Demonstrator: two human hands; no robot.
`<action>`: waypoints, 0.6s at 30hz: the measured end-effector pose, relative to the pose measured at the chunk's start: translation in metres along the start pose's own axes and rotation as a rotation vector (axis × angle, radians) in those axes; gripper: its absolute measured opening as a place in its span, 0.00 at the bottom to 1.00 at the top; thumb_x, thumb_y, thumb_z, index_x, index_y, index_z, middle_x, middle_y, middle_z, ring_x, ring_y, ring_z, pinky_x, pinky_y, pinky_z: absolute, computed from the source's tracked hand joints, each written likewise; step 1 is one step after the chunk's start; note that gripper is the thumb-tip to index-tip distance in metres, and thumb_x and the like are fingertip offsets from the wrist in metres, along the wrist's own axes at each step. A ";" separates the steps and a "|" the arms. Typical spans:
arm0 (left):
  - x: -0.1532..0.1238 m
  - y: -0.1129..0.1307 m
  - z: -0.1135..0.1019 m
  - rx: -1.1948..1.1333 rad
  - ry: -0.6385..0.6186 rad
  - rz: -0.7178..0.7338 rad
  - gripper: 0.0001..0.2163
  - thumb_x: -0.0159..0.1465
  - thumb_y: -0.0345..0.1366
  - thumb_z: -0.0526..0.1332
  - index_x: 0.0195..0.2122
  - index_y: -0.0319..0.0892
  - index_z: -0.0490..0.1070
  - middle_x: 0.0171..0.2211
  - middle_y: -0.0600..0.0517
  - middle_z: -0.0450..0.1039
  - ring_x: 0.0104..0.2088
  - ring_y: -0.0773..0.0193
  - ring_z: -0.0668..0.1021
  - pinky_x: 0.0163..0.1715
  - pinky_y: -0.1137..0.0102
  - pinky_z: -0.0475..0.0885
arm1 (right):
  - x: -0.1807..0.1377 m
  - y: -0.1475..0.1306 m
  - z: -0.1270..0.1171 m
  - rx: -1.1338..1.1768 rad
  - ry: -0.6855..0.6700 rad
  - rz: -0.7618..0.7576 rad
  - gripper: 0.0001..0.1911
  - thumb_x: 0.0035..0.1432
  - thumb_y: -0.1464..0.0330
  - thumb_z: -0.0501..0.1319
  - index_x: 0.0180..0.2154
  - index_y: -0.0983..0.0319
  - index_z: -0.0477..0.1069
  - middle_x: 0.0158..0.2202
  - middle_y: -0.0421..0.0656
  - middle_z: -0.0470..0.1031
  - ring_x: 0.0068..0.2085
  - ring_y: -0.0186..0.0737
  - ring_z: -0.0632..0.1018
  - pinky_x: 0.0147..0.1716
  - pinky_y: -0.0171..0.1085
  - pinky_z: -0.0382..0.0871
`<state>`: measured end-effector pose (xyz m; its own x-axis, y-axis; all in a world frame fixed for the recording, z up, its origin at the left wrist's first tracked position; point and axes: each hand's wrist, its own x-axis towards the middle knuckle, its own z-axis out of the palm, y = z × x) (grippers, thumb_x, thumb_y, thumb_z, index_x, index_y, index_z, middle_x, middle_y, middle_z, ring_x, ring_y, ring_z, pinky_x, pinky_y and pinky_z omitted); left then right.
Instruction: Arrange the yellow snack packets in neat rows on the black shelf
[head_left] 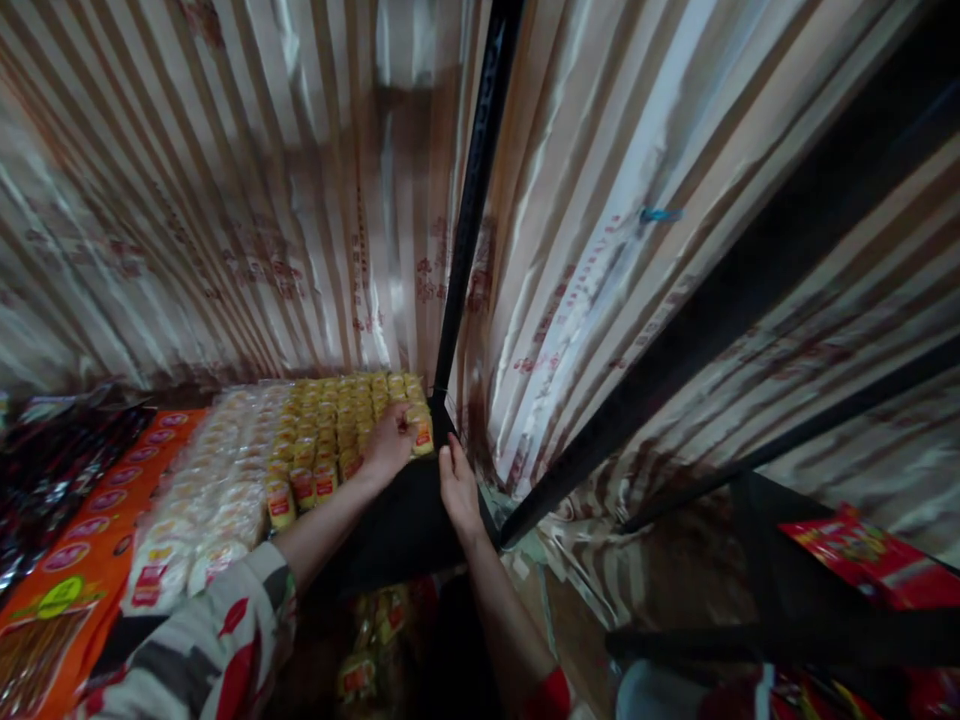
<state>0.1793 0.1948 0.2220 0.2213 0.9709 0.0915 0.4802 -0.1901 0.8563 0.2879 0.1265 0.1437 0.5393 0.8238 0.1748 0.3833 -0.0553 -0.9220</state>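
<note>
Well, from afar I saw the left hand [388,442], fingers bent, at the right end of the rows of yellow packets [319,425]; whether it gripped one, I could not tell. A red-labelled packet [422,437] sat just right of its fingertips. The right hand [459,488] was open near that packet, beside the edge of the black shelf [394,530]. White packets [229,455] lay left of the left hand.

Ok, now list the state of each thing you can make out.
Yellow packets, wrapped, lined up in rows
White packets, wrapped, in rows
Orange packaging, lying down
Left hand, fingers curled at the yellow packets, grip unclear
Right hand, open, at the black shelf's edge
Striped sheeting, hanging, creased
</note>
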 end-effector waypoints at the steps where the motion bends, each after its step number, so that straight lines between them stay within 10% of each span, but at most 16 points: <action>1: 0.008 0.004 -0.001 0.006 0.035 -0.011 0.13 0.58 0.27 0.56 0.45 0.40 0.67 0.38 0.50 0.75 0.36 0.66 0.76 0.40 0.71 0.69 | 0.007 0.002 0.005 0.007 -0.018 0.012 0.30 0.61 0.54 0.45 0.58 0.64 0.59 0.59 0.49 0.61 0.60 0.44 0.62 0.59 0.45 0.52; 8: 0.061 0.016 0.006 0.054 0.152 0.117 0.12 0.57 0.28 0.57 0.43 0.38 0.67 0.37 0.49 0.74 0.35 0.66 0.76 0.41 0.71 0.69 | 0.040 0.007 0.036 0.012 -0.070 -0.008 0.32 0.62 0.54 0.44 0.60 0.66 0.53 0.61 0.49 0.57 0.62 0.43 0.59 0.60 0.45 0.50; 18: 0.136 0.003 0.044 0.290 0.011 0.257 0.13 0.59 0.30 0.55 0.45 0.42 0.67 0.39 0.50 0.73 0.41 0.64 0.75 0.45 0.69 0.67 | 0.038 0.030 0.057 -0.125 -0.007 -0.200 0.28 0.63 0.59 0.41 0.60 0.65 0.53 0.60 0.50 0.59 0.60 0.42 0.62 0.58 0.45 0.54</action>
<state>0.2477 0.3203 0.2146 0.3570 0.8875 0.2912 0.6309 -0.4590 0.6256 0.2773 0.1886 0.1032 0.4383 0.8293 0.3466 0.5723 0.0399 -0.8191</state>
